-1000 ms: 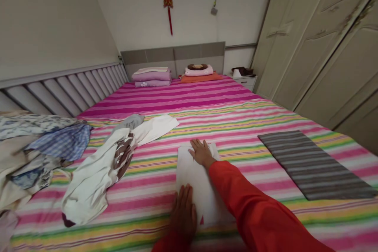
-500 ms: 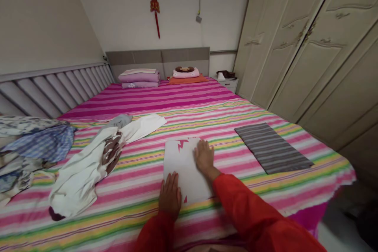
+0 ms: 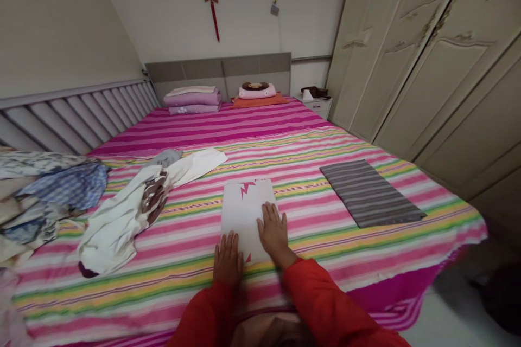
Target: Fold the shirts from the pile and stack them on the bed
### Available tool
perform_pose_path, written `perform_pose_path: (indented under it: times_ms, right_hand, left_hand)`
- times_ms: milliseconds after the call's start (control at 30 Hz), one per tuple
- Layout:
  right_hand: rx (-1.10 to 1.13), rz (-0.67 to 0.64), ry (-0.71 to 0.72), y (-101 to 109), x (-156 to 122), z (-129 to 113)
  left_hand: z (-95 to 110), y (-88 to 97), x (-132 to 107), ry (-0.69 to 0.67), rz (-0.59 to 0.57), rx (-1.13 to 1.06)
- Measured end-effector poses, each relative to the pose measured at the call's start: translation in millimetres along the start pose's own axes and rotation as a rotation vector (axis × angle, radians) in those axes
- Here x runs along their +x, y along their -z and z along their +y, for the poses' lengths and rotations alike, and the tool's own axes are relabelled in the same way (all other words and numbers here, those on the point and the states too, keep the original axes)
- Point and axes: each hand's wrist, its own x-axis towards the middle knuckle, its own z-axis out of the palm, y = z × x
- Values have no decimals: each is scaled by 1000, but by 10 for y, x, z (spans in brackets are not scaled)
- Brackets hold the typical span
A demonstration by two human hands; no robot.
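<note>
A white cloth (image 3: 243,217) with pink zigzag marks lies folded into a flat rectangle on the striped bedsheet. My left hand (image 3: 228,260) rests flat on its lower left corner, fingers stretched out. On the right edge of the cloth lies my right hand (image 3: 274,232), palm down with the fingers a little apart. Both hands press on the cloth without gripping it. To the right, a grey striped cloth (image 3: 368,192) lies folded flat. A crumpled white garment (image 3: 118,227) with brown patches is spread out to the left.
A heap of clothes (image 3: 61,190) covers the bed's left side, near the padded side rail (image 3: 73,119). Folded purple bedding (image 3: 193,100) and a pink pillow (image 3: 257,92) sit by the headboard (image 3: 252,65). The wardrobe (image 3: 427,76) stands to the right, a small nightstand (image 3: 319,105) beside it.
My right hand has slid down the cloth's right side, towards me. My left hand stays at the lower left corner. The camera view has shifted slightly downward.
</note>
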Motion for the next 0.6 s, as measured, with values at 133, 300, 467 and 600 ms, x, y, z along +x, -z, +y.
perform_pose_path:
  times_ms: [133,300,467,600]
  right_hand:
    - [23,121,-116,-46,-72,136]
    - [95,251,-147,-107,-74,263]
    - [75,270,-128,-92,-53,283]
    - [45,290,-139,-112,-42,269]
  left_hand:
    - [432,34,-98,-82,32,-4]
    - [789,61,344,-168,-48,-75]
    - [360,-66,919,-60,-89,-52]
    - [15,-168,1160,4,-189,-43]
